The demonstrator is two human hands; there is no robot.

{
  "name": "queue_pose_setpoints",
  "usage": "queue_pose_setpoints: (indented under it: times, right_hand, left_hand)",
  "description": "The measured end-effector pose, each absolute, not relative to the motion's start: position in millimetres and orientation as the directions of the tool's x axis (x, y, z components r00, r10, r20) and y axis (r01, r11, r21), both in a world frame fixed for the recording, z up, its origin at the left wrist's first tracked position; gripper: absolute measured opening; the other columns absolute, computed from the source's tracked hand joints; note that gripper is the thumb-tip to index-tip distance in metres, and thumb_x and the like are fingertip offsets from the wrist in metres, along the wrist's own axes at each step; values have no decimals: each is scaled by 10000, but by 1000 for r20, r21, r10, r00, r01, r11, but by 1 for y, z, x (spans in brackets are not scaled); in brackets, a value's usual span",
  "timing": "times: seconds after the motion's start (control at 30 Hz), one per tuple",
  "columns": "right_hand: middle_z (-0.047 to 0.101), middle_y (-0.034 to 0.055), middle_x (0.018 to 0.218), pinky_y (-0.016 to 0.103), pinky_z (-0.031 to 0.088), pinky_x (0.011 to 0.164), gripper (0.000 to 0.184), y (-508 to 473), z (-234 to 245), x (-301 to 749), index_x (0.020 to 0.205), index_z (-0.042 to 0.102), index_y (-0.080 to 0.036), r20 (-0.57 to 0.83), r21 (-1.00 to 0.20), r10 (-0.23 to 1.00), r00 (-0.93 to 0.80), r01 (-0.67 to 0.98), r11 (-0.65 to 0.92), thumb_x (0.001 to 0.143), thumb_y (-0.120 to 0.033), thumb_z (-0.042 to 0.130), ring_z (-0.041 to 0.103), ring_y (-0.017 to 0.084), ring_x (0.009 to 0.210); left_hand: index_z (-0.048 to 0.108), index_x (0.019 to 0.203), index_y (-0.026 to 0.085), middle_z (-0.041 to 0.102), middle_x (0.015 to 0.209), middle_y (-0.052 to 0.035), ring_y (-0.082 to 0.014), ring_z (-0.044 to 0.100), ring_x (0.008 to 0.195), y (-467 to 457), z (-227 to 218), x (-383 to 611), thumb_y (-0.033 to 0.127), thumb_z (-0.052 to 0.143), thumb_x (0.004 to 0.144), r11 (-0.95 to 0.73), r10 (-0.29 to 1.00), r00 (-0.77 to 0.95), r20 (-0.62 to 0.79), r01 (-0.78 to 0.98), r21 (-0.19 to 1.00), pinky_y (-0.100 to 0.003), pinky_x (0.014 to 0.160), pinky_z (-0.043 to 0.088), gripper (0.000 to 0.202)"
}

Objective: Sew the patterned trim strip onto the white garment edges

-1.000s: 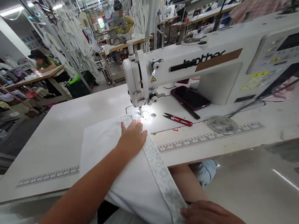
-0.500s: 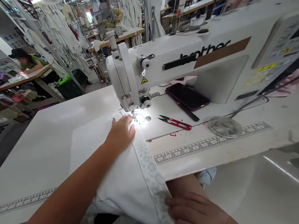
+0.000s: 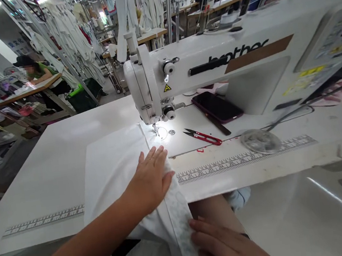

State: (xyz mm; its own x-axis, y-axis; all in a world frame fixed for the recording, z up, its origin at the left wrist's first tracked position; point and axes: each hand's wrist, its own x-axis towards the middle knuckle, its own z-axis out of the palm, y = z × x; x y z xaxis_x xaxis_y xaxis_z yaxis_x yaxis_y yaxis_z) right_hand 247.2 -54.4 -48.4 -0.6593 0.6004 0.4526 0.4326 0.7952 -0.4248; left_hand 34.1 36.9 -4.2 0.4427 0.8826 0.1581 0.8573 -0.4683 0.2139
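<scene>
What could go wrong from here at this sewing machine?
The left hand lies close to the needle, so a slip could bring its fingers near the point. The white fabric hangs off the front of the sewing table, with the right hand at it; that weight might drag the work off line. The red-handled thread snips lie near the fabric and might snag it.

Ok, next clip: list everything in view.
sewing machine: one, white, on the table
table: one, white, under the machine
fabric: one piece, white, at the needle
patterned trim: one band, pale, along the fabric
thread snips: one pair, red, right of the needle
smartphone: one, dark, behind the thread snips
disc: one, clear, table right
printed rulers: two, grey, table front
co-worker: one, green top, far left
left hand: one, flat on fabric
right hand: one, at the trim
</scene>
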Motion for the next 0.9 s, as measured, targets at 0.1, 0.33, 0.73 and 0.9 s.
queue_pose_setpoints:
  times: [0.1, 0.33, 0.73, 0.9]
  right_hand:
    - [723, 95, 1062, 248, 498, 968, 251, -53, -47, 240, 1007, 666, -146, 542, -405, 593, -595, 433, 805, 903, -80, 447, 663, 166, 1046]
    - [706, 9, 1103, 336, 497, 1004, 257, -52, -73, 245, 937, 682, -257, 536, -335, 493, -685, 364, 869, 904, -103, 480, 593, 191, 1164]
    - [704, 21, 991, 344, 476, 1020, 188, -44, -69, 247, 943, 642, -205, 623, -225, 509, -594, 486, 844, 947, -127, 471, 603, 173, 1106]
    - [713, 10, 1061, 384, 331, 1108, 298, -27, -60, 246, 958, 689, -196, 659, -185, 460, -595, 465, 866, 998, -159, 395, 544, 182, 1171]
  left_hand:
    - [317, 1424, 111, 378, 1496, -142, -280, 274, 1422, 22, -7, 34, 355, 407, 973, -525, 850, 506, 146, 838, 151, -556, 1161, 225, 520]
    - [505, 1297, 85, 542, 1371, -134, -275, 464, 1311, 13, -16, 30, 317, 378, 992, -632, 749, 605, 271, 775, 15, -515, 1133, 309, 404]
    - [550, 1255, 80, 584, 1326, -125, -269, 525, 1257, 16, -21, 27, 266, 376, 989, -662, 707, 616, 349, 750, 17, -484, 1058, 426, 368]
    - [523, 1290, 104, 541, 1375, -115, -264, 477, 1303, 36, -19, 23, 265, 380, 986, -644, 742, 602, 296, 762, 66, -517, 1078, 393, 372]
